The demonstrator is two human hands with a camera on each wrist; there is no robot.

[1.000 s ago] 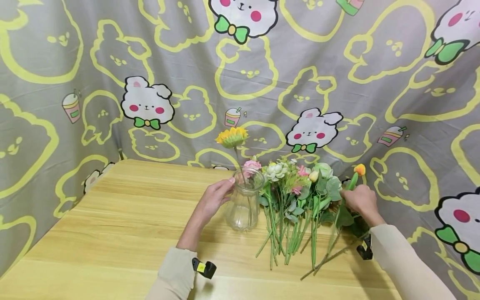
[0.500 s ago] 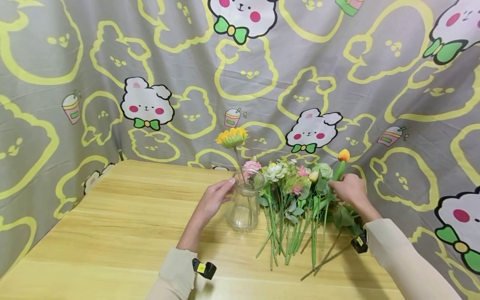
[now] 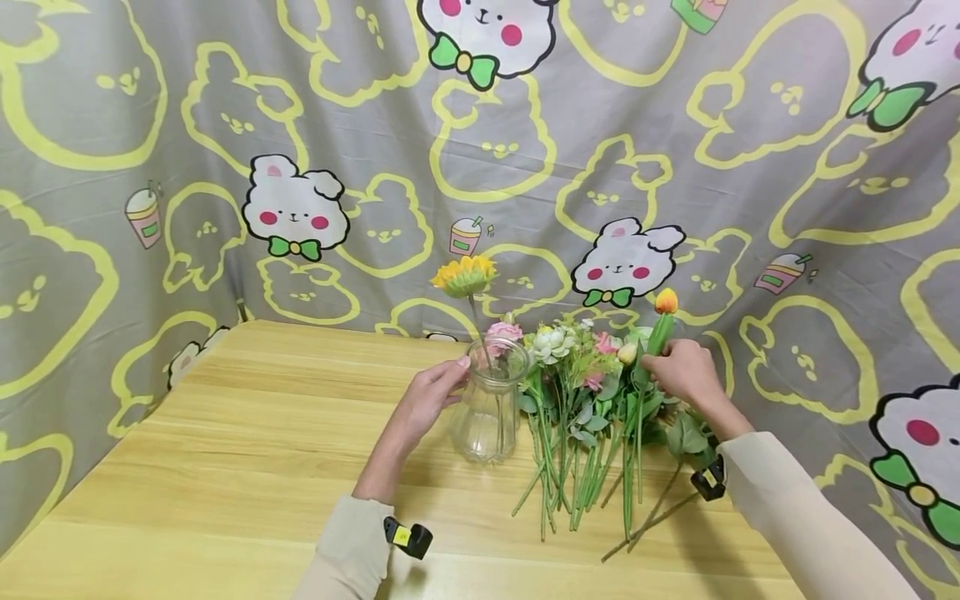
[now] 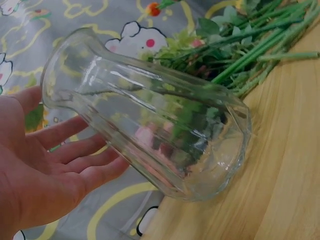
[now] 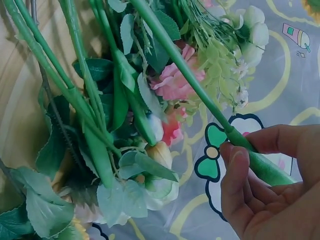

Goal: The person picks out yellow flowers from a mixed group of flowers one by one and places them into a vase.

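Plainly, tulip in fingers; unreadable label

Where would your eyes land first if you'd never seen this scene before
Probably on the yellow flower standing in the clear glass vase, with the left hand at the vase's side. Next, likely the orange tulip that the right hand pinches by the flower heap. Behind them, the gray cloth printed with rabbit faces also stands out.

orange tulip: bloom up | clear vase: upright | yellow flower: inside
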